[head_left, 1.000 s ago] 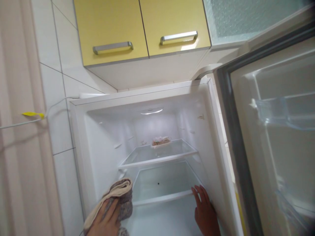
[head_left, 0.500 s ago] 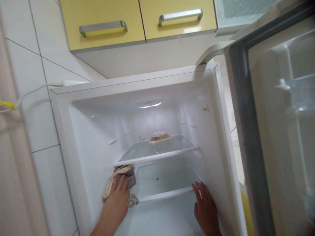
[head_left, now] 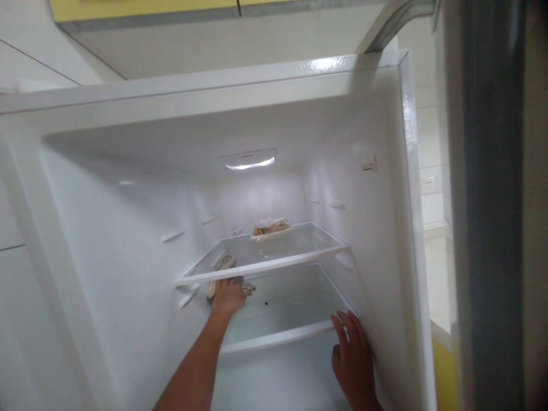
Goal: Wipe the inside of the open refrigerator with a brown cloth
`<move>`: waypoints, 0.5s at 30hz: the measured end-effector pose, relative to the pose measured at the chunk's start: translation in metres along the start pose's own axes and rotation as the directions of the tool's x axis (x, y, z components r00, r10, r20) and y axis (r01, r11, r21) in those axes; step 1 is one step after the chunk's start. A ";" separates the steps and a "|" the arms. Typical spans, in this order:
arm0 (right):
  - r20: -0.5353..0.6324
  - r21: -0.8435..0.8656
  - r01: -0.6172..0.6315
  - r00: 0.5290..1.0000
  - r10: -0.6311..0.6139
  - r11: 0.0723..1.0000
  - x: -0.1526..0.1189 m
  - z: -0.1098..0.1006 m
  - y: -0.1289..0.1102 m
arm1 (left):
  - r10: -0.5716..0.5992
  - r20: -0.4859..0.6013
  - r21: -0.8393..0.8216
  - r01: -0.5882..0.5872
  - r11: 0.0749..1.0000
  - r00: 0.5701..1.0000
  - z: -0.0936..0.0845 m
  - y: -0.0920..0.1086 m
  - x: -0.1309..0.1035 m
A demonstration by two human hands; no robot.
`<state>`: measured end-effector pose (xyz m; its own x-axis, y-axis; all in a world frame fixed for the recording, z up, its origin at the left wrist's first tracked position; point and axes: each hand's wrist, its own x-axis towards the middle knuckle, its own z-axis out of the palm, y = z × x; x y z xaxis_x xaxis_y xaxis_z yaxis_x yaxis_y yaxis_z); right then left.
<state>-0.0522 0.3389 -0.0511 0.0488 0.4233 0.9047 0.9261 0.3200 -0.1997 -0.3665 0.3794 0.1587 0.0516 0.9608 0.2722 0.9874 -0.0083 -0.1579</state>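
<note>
Inside the open fridge (head_left: pixel 406 228), my left hand (head_left: pixel 229 297) reaches below the upper glass shelf (head_left: pixel 295 246). It is closed on a patterned cloth (head_left: pixel 249 289), pressed against the lower shelf (head_left: pixel 291 294) near the left wall. Part of the cloth shows through the glass above; my fingertips are partly hidden by the shelf's front edge. At the right end of the lower shelf's front rim, my right hand (head_left: pixel 351 354) rests with its fingers stretched out and slightly apart, touching the rim and holding nothing.
A clear-wrapped food pack (head_left: pixel 272 227) sits at the back of the upper shelf. The lamp (head_left: pixel 250 161) glows in the ceiling. The opened fridge door (head_left: pixel 492 200) stands at the right. Yellow cabinets (head_left: pixel 145 8) hang above. A small dark spot (head_left: pixel 266 303) lies on the lower shelf.
My left hand has gone deeper with the cloth, from the shelf's front left corner to under the upper shelf. My head view has come closer. The right hand stays at the rim.
</note>
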 end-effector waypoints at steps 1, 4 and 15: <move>-0.005 0.008 -0.007 1.000 0.007 1.000 -0.001 0.002 0.000 | -0.006 0.006 -0.042 0.006 0.999 1.000 0.001 0.002 0.003; 0.002 0.030 -0.017 1.000 0.017 0.999 -0.003 0.006 -0.001 | -0.012 0.028 -0.155 0.016 0.988 1.000 0.004 0.010 0.004; -0.029 0.054 -0.026 0.999 0.028 0.998 -0.004 0.007 -0.006 | 0.285 0.034 -0.423 -0.245 0.872 0.958 0.002 0.121 -0.038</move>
<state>-0.0606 0.3411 -0.0567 0.0857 0.4072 0.9093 0.9029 0.3541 -0.2436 -0.2495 0.3420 0.1276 0.3258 0.9274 0.1838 0.9120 -0.3596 0.1976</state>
